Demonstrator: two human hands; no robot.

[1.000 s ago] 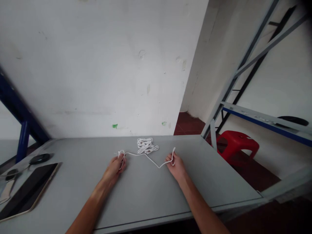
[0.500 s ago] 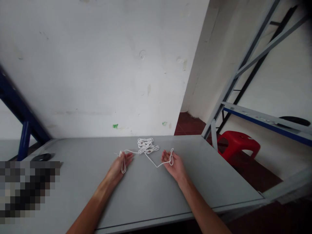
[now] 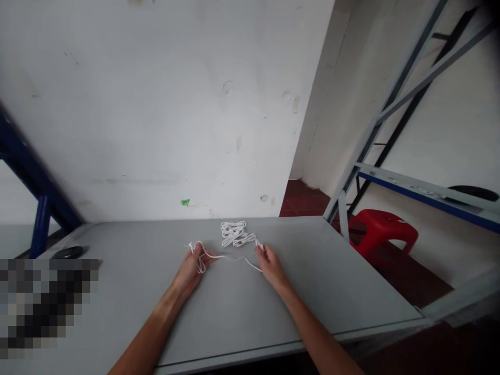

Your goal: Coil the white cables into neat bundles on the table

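My left hand (image 3: 192, 266) grips one end of a white cable (image 3: 219, 257), with a small loop of it hanging by the fingers. The cable runs across the grey table to my right hand (image 3: 270, 264), whose fingers are closed round its other part; a short white end sticks up at the fingertips. Between and beyond both hands lies a heap of coiled white cables (image 3: 233, 233) on the table. The right fingertips are just beside the heap's right edge.
The grey table (image 3: 234, 323) meets a white wall (image 3: 175, 130) at its back. A black mouse (image 3: 67, 252) lies at the left. Beyond the right edge are a red stool (image 3: 385, 229) and a metal frame (image 3: 375, 125).
My right hand has turned over and its fingers have closed. The cable between my hands has shifted off the heap toward me. My left hand has hardly moved.
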